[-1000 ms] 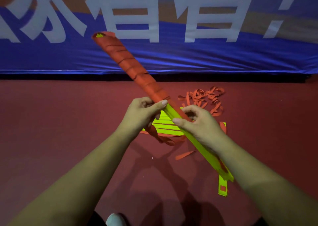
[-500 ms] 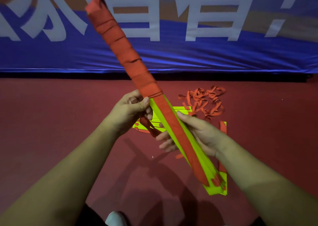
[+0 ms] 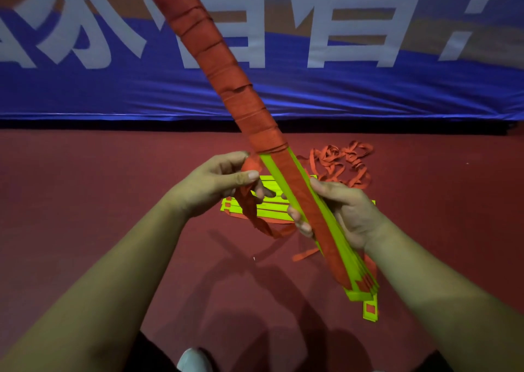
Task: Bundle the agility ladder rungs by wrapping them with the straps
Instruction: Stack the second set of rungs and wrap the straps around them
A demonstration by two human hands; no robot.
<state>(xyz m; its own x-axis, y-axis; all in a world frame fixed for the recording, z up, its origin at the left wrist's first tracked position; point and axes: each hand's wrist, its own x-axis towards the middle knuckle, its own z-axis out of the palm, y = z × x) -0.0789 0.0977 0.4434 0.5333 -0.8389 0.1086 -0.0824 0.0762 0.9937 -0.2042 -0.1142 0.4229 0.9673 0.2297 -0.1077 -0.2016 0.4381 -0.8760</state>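
My right grip [image 3: 348, 213] curls round the bare yellow-green part of the rung bundle [image 3: 279, 186]. The bundle's long axis runs diagonally: its strap-wound end points up and away to the left of this grip, and its bare end points down past my wrist. My left grip [image 3: 209, 186] pinches the loose orange strap [image 3: 252, 167] just beside the lowest winding. Loose rungs [image 3: 249, 208] lie on the floor [image 3: 85, 187] beneath both grips.

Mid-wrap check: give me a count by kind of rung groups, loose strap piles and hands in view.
held bundle of rungs: 1
rung stack on the floor: 1
lone rung end on the floor: 1
loose strap tangle: 1
hands: 2, left hand pinching the strap tail, right hand gripping the held bundle
Total: 6
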